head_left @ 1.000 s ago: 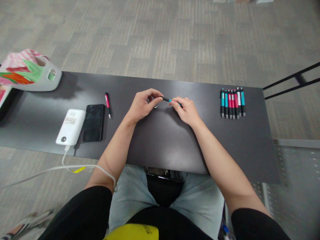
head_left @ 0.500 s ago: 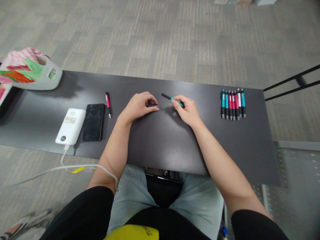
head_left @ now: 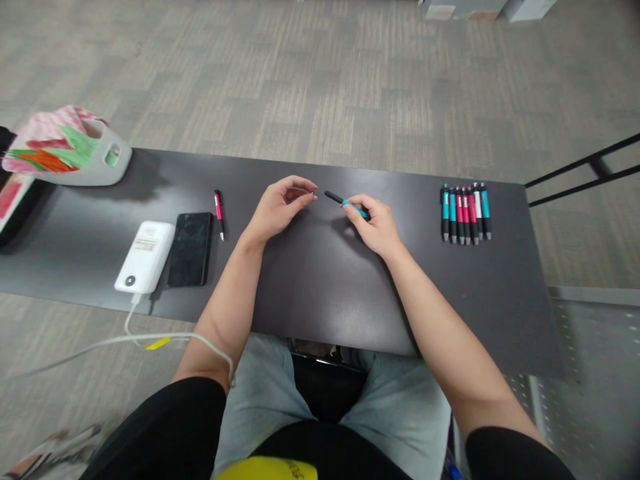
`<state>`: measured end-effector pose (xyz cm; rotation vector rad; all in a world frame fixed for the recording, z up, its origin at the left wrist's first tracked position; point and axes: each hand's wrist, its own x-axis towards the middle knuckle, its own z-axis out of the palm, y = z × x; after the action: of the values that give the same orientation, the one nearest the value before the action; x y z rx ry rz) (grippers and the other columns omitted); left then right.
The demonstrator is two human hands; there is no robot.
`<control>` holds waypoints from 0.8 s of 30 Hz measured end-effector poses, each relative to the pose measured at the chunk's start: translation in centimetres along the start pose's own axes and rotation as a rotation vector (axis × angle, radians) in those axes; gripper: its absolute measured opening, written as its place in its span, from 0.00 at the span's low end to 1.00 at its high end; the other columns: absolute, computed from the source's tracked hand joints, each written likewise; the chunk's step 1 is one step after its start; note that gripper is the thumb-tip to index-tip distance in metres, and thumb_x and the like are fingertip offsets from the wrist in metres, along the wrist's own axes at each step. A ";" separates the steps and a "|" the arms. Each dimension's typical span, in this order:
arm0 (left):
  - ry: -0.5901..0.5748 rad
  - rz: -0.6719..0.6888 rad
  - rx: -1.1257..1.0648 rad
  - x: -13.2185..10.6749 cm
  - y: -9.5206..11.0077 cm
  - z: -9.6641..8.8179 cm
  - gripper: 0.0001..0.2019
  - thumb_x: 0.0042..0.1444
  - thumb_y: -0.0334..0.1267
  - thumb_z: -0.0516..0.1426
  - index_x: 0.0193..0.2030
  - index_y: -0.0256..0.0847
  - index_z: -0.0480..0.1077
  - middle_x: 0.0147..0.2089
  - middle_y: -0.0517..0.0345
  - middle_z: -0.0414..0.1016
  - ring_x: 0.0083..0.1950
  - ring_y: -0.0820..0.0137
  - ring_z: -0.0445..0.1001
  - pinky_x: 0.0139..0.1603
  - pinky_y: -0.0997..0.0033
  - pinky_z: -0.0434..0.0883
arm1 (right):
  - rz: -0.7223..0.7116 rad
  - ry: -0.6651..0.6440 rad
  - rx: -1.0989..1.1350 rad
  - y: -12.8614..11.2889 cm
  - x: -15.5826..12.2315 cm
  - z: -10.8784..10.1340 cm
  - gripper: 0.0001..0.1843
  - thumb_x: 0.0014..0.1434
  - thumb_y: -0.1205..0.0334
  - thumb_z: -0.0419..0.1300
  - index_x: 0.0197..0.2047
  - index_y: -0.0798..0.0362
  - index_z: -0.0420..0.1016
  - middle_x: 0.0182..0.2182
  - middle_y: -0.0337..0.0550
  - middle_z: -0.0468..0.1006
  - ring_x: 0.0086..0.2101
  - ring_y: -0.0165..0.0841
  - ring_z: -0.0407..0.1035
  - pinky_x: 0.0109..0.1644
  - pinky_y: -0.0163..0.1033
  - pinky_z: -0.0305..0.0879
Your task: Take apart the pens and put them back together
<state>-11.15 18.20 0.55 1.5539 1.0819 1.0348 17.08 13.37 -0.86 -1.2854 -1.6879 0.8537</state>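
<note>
Pen (head_left: 343,201): clamped in right hand (head_left: 376,220); left hand (head_left: 279,208) pinches tiny part (head_left: 313,193); basket (head_left: 93,167) contains patterned material (head_left: 57,140); axis slants, black end far-left.

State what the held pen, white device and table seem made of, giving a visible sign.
Held pen: probably plastic, evenly teal; its matte black grip could be rubber. White device: likely smooth plastic, judging by rounded corners and even colour. Table: perhaps laminate, satin, showing blurred highlights.

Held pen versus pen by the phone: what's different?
The held pen is teal, the loose pen pink. The right hand grips the held pen; the loose pen lies on the table. The loose pen shows a silver tip, the held pen none. Both have black sections.
</note>
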 end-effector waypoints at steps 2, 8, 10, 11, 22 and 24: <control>0.014 0.020 -0.042 0.1 0.3 0.1 0.28 0.64 0.66 0.82 0.51 0.47 0.84 0.53 0.45 0.93 0.59 0.53 0.92 0.63 0.52 0.87 | -0.013 0.009 0.018 0.0 0.0 0.0 0.37 0.75 0.13 0.69 0.45 0.41 0.88 0.40 0.47 0.89 0.42 0.49 0.79 0.58 0.57 0.78; 0.013 -0.006 -0.088 0.1 1.3 0.4 0.31 0.61 0.68 0.85 0.51 0.47 0.84 0.55 0.44 0.96 0.63 0.52 0.95 0.67 0.52 0.89 | -0.020 -0.001 0.013 -0.1 0.0 -0.1 0.34 0.73 0.16 0.72 0.45 0.40 0.88 0.46 0.51 0.92 0.47 0.54 0.82 0.61 0.60 0.81; -0.007 -0.022 -0.098 0.0 1.3 0.6 0.31 0.60 0.67 0.86 0.51 0.46 0.84 0.55 0.44 0.96 0.63 0.51 0.95 0.67 0.52 0.90 | -0.022 -0.011 0.002 -0.1 0.0 -0.2 0.33 0.74 0.17 0.73 0.45 0.40 0.88 0.46 0.51 0.91 0.47 0.54 0.82 0.61 0.60 0.82; -0.014 -0.025 -0.104 0.0 1.3 0.7 0.32 0.60 0.68 0.86 0.52 0.46 0.84 0.55 0.43 0.96 0.63 0.51 0.95 0.67 0.52 0.90 | -0.024 -0.016 -0.003 -0.1 0.0 -0.2 0.32 0.74 0.18 0.73 0.45 0.40 0.88 0.46 0.51 0.91 0.47 0.54 0.83 0.61 0.60 0.82; 0.000 -0.011 -0.187 0.0 1.2 1.2 0.38 0.50 0.74 0.88 0.48 0.46 0.86 0.51 0.45 0.96 0.59 0.50 0.96 0.66 0.50 0.90 | -0.123 -0.009 -0.048 1.2 0.0 0.0 0.30 0.79 0.21 0.70 0.51 0.40 0.90 0.45 0.49 0.89 0.45 0.52 0.82 0.58 0.59 0.81; 0.010 0.001 -0.168 0.0 1.0 1.3 0.38 0.51 0.74 0.87 0.48 0.46 0.86 0.50 0.46 0.96 0.57 0.51 0.96 0.63 0.52 0.90 | -0.129 0.002 -0.053 1.3 0.0 0.0 0.29 0.80 0.22 0.70 0.51 0.40 0.91 0.45 0.49 0.89 0.44 0.52 0.82 0.58 0.59 0.81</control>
<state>-9.74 17.75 1.27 1.4154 0.9752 1.1064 17.57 13.68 -2.03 -1.1973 -1.7817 0.7365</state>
